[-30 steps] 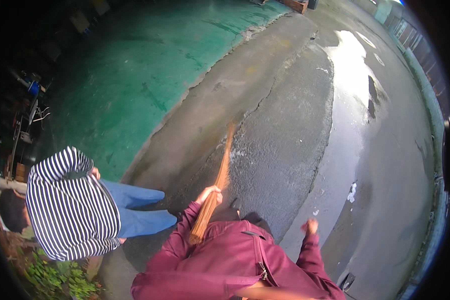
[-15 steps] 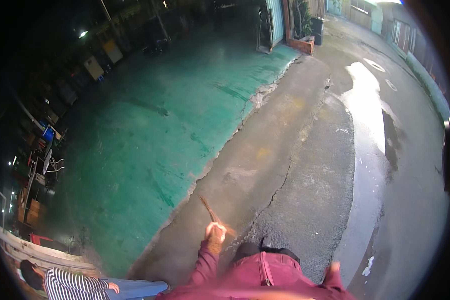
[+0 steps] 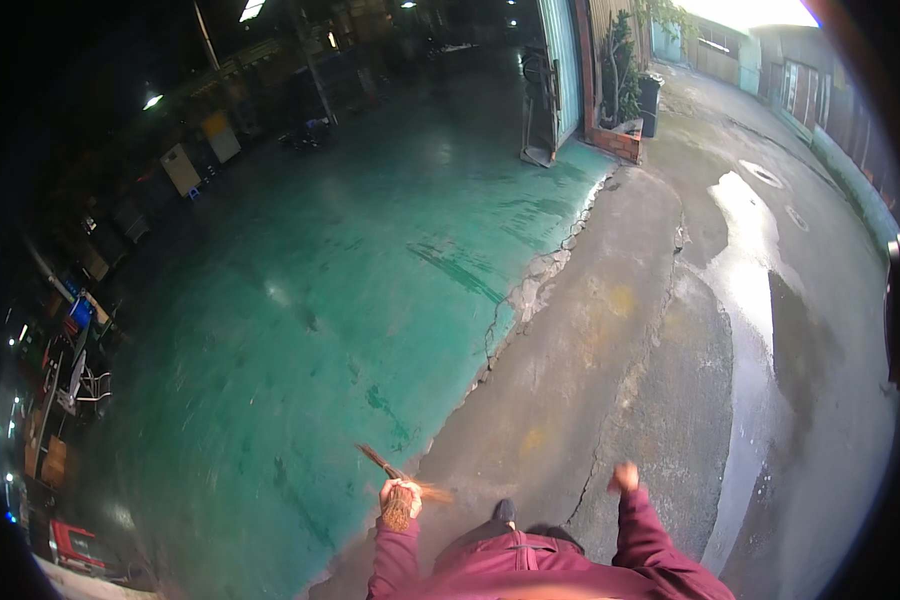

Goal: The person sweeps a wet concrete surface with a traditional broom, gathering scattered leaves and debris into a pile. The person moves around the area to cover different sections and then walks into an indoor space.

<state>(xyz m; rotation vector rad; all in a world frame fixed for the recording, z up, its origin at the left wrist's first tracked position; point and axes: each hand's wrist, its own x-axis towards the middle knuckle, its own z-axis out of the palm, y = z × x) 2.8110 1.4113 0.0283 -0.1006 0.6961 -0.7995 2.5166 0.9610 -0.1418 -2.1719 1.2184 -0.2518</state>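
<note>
My left hand [image 3: 398, 496] is closed around a brown straw-like bundle [image 3: 379, 460], perhaps a small hand broom. One narrow end sticks out to the upper left, and looser fibres fan out to the right. It is held in front of my body, above the edge of the green floor [image 3: 270, 370]. My right hand [image 3: 625, 477] hangs forward over the grey concrete strip, its fingers curled, with nothing seen sticking out of it. Both arms have maroon sleeves. One dark shoe [image 3: 505, 512] shows below, on the concrete.
A cracked, broken edge [image 3: 525, 295] divides the green floor from the concrete. A wet, shiny strip [image 3: 745, 400] runs along the right. Ahead stand a metal door [image 3: 560, 70], a brick planter [image 3: 615, 143] and a dark bin [image 3: 650, 104]. Clutter and a red object [image 3: 75, 545] lie at the left.
I have moved forward, and the door and planter sit lower in view. My right hand has swung forward. The person in a striped top at the lower left has gone out of view.
</note>
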